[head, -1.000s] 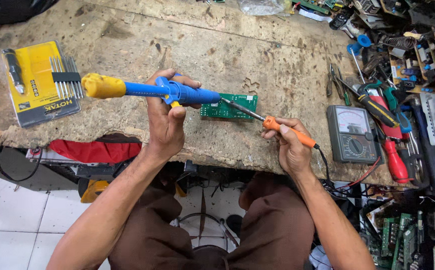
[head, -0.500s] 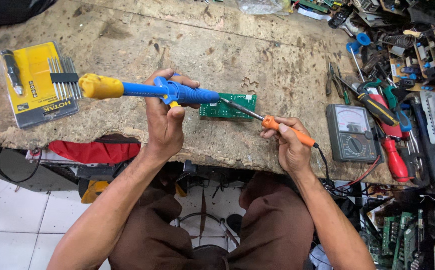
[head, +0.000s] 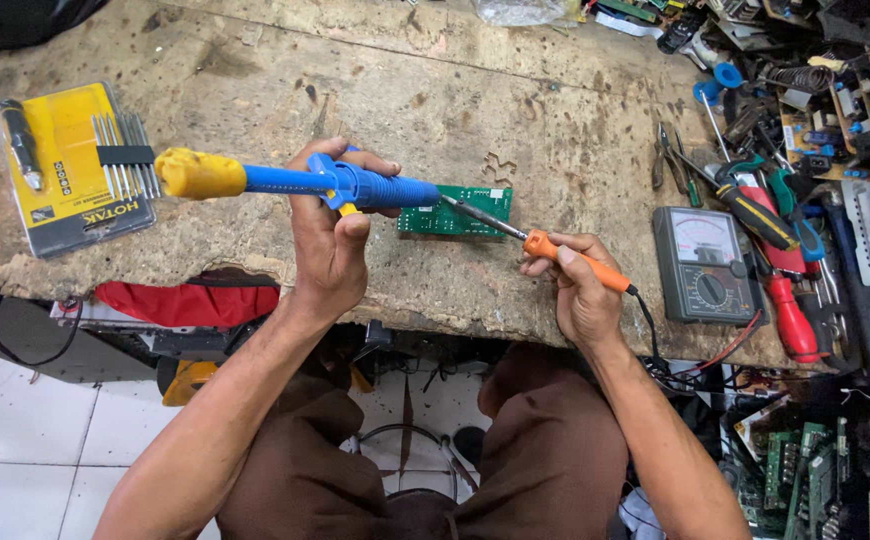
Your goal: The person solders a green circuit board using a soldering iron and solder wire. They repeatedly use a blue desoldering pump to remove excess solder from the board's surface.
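Circuit board (head: 455, 211), small and green, lies flat near the front edge of the worn bench (head: 255, 60), between the two hands. Nearest me, the left hand (head: 327, 235) is wrapped tight around a blue solder sucker (head: 355, 186) with a yellow plunger end, thumb by its button, nozzle pointing at the board. The right hand (head: 580, 290) pinches an orange soldering iron (head: 555, 252) like a pen, its tip resting on the board's right side. Nothing pins the board down, so a push from either tool could skid it, I'd say, and the hot tip could smear a joint or brush a finger. The iron's cord hangs off the bench edge by the wrist and might snag. Just right sits a grey multimeter (head: 703, 268), close enough to catch an elbow, with red-handled screwdrivers (head: 785, 300) and pliers heaped beyond it. Far left lies a yellow carded pack of small tools (head: 65, 165), well clear.
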